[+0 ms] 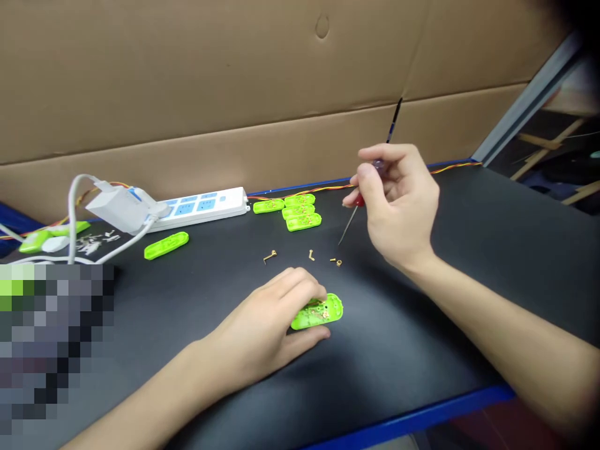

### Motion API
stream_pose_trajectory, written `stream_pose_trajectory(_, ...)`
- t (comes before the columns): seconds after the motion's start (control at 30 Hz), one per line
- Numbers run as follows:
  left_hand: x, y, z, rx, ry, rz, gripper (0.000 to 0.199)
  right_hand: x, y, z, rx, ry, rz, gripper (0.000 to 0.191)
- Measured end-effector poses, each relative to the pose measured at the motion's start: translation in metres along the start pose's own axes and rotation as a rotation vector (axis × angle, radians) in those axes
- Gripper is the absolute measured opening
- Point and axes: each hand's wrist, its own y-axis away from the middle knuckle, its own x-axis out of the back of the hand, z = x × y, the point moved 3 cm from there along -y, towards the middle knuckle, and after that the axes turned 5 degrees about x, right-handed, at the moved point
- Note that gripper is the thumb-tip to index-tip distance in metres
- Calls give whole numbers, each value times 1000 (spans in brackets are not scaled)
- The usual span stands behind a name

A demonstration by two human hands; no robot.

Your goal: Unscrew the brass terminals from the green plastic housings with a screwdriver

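The green casing [334, 309] lies on the table [469, 300], just right of the left hand [269, 319], the nearer of the two; its long axis runs roughly left to right, the right end angled slightly away from the person. The left fingers curl over the casing's far edge, with the thumb along its near edge, partly closed in a light hold. Beyond the casing and to its right, the right hand [403, 200] pinches a screwdriver [359, 200] in closed fingers, its shaft slanting down toward the casing, the tip well apart from it. Small brass pieces [311, 255] lie beyond the casing, and farther that way sits a group of green shells [304, 222]. The left fingers hide the casing's left end; its inner fittings are too small to make out, and whether the dark rod [394, 120] above the right hand belongs to the screwdriver is unclear.
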Motion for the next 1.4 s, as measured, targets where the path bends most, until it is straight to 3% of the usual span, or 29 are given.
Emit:
stream_pose_trajectory(0.1,1,0,2,26,-81,-6,31,3,-2,9,-7,27,28,14)
stream_pose_trajectory(0.2,4,-1,5,38,-135,-24,25,4,-3,14,21,69,21,15)
stream_pose_trajectory(0.3,16,-6,1,53,-149,-15,22,3,-1,17,69,103,1,16)
stream_pose_trajectory(0.4,44,-17,-19,95,-218,88,30,2,-1,20,63,122,-20,17)
stream_pose_trajectory(0.5,73,-34,-54,205,-346,179,37,2,-1,21,47,146,-29,17)
stream_pose_trajectory(0.6,85,-49,-87,295,-393,201,36,3,-3,20,47,144,-26,16)
stream_pose_trajectory(0.77,74,-62,-114,335,-428,182,34,1,-3,16,54,127,-55,15)
stream_pose_trajectory(1.0,62,-65,-119,361,-388,268,34,-2,-1,12,50,107,-100,14)
stream_pose_trajectory(1.17,75,-48,-109,428,-403,388,39,0,-2,12,49,99,-90,14)
stream_pose_trajectory(1.27,96,-18,-109,505,-472,451,44,0,-3,11,48,102,-84,14)
stream_pose_trajectory(1.4,115,29,-123,591,-613,431,45,0,-3,10,60,114,-88,14)
